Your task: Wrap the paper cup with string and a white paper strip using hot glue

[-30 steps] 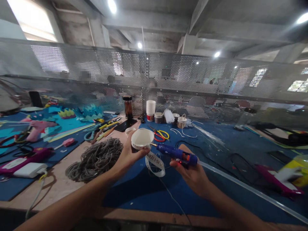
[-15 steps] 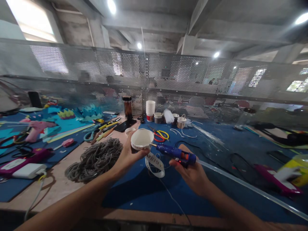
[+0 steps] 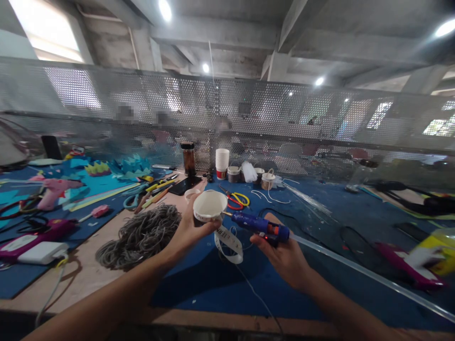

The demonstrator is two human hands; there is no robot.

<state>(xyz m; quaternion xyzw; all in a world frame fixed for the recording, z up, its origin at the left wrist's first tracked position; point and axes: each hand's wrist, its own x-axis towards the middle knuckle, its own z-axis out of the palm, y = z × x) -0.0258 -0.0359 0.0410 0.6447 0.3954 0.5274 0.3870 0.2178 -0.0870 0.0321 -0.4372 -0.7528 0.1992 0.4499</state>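
My left hand [image 3: 190, 230] is closed around a white paper cup [image 3: 210, 204], its mouth tilted toward me. From the cup hangs a printed white ribbon [image 3: 231, 246] that curls in a loop above the blue mat. My right hand [image 3: 284, 255] grips a blue glue gun [image 3: 261, 225], and its metal nozzle points left at the cup's side, touching or very close to it. A long clear glue stick [image 3: 362, 270] runs out of the back of the gun toward the lower right. A small red light glows on the gun.
Grey yarn [image 3: 142, 239] lies heaped left of the cup. Behind it are red-and-yellow scissors [image 3: 239, 199], a phone [image 3: 185, 185], stacked paper cups [image 3: 222, 163] and a dark jar [image 3: 188, 158]. A pink glue gun [image 3: 57, 190] lies far left. A perforated metal screen [image 3: 249, 111] stands behind.
Both hands, the cup and the glue gun stay almost exactly in place. The ribbon below the cup has turned very slightly.
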